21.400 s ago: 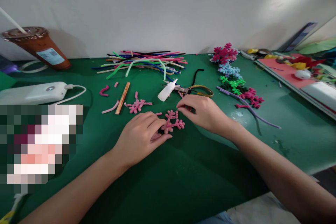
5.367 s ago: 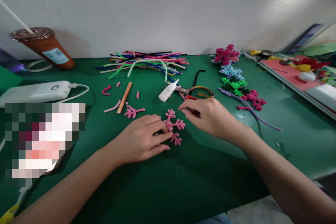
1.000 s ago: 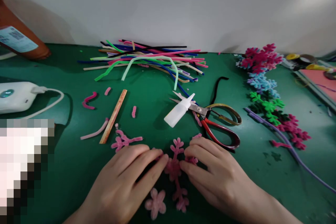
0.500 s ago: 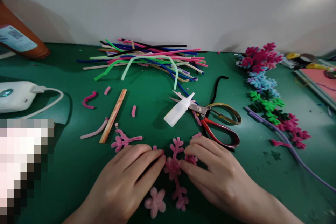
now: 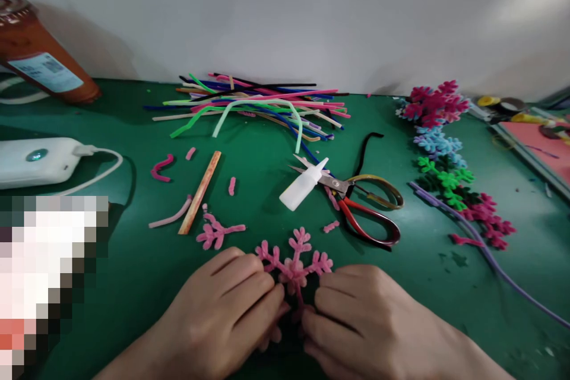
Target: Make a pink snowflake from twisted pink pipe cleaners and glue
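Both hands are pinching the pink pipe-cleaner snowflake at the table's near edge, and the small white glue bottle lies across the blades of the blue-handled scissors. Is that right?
Not quite. In the head view the scissors have one red and one olive-gold handle, not blue. The rest holds: the left hand and right hand pinch the pink pipe-cleaner snowflake on the green table, and the small white glue bottle lies across the blades.

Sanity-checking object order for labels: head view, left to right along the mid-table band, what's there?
White power bank → curved dark-pink scrap → orange-tan stick → short pink bit → white glue bottle → scissors → green pipe-cleaner snowflake.
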The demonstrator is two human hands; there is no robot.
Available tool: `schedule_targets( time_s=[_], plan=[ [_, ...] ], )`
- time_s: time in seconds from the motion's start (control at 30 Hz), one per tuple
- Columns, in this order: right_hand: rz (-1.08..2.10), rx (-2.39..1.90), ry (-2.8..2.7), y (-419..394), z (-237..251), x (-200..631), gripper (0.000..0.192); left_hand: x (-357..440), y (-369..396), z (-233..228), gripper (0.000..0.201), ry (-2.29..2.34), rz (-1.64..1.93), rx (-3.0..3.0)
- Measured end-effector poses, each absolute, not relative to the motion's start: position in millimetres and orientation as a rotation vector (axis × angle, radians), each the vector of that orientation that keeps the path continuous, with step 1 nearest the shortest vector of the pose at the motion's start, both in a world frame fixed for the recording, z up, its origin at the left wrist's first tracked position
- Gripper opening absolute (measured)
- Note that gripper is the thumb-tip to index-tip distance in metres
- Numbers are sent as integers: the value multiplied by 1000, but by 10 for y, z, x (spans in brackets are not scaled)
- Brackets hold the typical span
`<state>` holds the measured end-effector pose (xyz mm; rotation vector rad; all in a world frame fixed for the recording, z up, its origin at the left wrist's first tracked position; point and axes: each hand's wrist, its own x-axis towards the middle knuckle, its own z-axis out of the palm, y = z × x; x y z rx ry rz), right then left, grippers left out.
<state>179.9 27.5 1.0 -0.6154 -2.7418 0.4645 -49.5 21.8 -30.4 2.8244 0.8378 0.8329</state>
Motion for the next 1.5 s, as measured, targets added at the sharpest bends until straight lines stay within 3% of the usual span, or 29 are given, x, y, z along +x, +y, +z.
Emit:
schedule_targets(
  time_s=[0.43, 0.67, 0.8, 0.9, 1.0, 1.2, 1.5],
  plan=[
    [459, -682, -2809, 217, -44, 1757, 20, -487, 232, -250, 23, 771, 724, 2946],
    [516, -667, -2750, 241, 31, 1771, 18, -502, 210, -273, 18, 782, 775, 2907],
    [378, -826, -2437, 269, 70, 1876, 11, -603, 314, -211, 14, 1113, 1020, 2802],
    [227, -947, -2226, 305, 33, 1943, 10, -751, 466, -186, 23, 1435, 1154, 2736],
    [171, -963, -2156, 340, -34, 1964, 11, -900, 595, -180, 24, 1544, 1037, 2756],
    [162, -944, -2166, 360, -115, 1972, 10, -950, 642, -118, 12, 1208, 612, 2899],
    [150, -891, -2170, 345, -134, 1961, 8, -706, 487, -111, 9, 1255, 676, 2809]
  ],
)
